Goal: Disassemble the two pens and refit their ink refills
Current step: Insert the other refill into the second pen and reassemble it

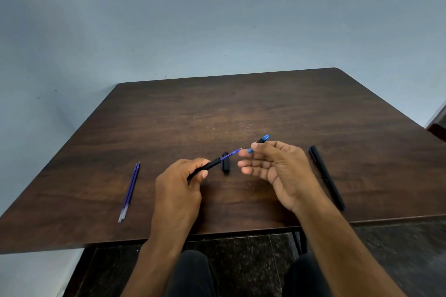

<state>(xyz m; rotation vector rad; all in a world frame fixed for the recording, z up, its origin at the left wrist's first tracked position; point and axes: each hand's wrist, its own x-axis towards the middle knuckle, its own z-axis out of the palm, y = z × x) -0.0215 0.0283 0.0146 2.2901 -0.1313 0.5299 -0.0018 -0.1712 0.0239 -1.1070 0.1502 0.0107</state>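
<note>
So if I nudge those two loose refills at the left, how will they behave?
The two refills are thin, round tubes lying flat on the smooth table, so they would probably roll sideways easily. They look very light, and so slender that they may flex if pinched at one end.

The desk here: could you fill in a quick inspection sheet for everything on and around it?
Surface: dark wood table, worn patch mid-top.
Job's things: barrel with blue refill sticking out; blue-ended tip piece; black cap lying between the hands; two spare refills side by side at left; second pen whole, at right.
Clutter: nothing seen.
Grippers: left hand grips the barrel; right hand pinches the tip piece, other fingers spread.
Cables: nothing seen.
Surroundings: plain blue-grey wall, dark speckled floor, the person's knees.
</note>
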